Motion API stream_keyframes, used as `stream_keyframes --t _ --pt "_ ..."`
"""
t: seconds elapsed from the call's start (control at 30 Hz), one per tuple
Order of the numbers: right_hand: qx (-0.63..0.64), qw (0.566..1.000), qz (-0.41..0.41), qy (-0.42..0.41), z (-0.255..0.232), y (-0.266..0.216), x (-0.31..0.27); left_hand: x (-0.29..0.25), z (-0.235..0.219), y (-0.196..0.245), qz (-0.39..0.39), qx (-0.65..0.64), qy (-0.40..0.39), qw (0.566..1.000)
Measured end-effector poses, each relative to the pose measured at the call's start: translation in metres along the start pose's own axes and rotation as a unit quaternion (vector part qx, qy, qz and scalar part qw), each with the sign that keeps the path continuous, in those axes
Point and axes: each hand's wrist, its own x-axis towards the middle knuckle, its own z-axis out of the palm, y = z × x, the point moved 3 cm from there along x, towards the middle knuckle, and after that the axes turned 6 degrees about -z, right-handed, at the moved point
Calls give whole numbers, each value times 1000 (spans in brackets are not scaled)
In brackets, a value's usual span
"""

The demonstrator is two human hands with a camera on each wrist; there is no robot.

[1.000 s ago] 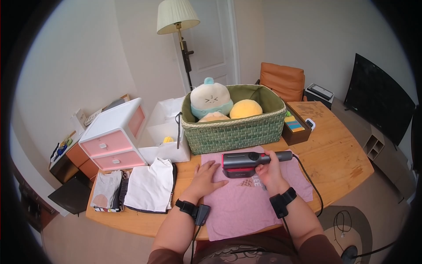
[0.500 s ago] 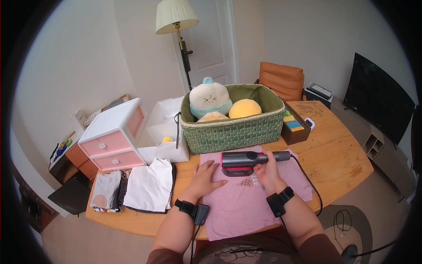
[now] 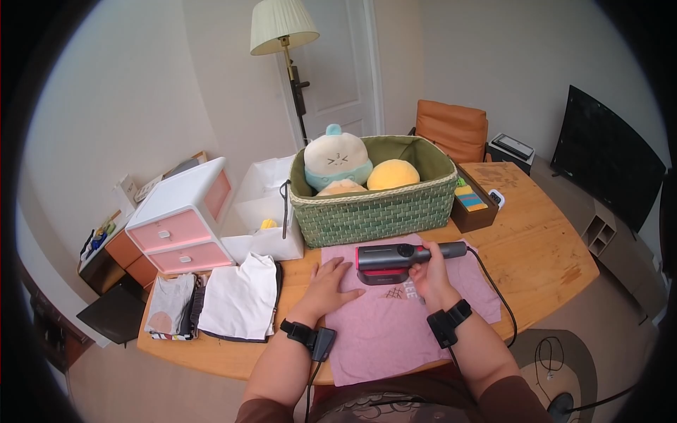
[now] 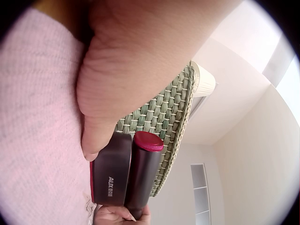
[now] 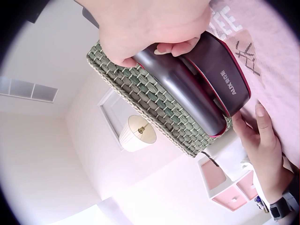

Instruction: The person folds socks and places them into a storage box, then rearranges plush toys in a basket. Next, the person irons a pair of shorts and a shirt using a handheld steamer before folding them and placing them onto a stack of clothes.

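Note:
A pink garment [image 3: 384, 338] with a printed design lies spread on the wooden table, reaching its front edge. My right hand [image 3: 431, 276] grips the handle of a dark grey and red handheld garment steamer [image 3: 381, 258], whose flat base is down on the cloth beside the print. A black cord runs from the handle's end. In the right wrist view, fingers curl round the steamer [image 5: 183, 89] between its body and its base. My left hand [image 3: 326, 287] rests on the garment with fingers spread, left of the steamer. The left wrist view shows its thumb close to the steamer's base [image 4: 112, 171].
Behind the garment stands a green woven basket [image 3: 374, 218] with plush toys. Folded clothes [image 3: 240, 299] lie at left, before a pink and white drawer unit [image 3: 176, 229] and a white bin [image 3: 264, 243]. A brown box [image 3: 476, 217] stands right of the basket.
The steamer slid slightly left with my right hand, then slightly back to the right. My left hand has stayed on the garment.

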Motion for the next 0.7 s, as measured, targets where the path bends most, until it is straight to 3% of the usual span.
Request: stream_keyframes --t 0.7 --pt "-11 1000 -26 6 1 -8 0 0 1 -2 0 5 2 1000"
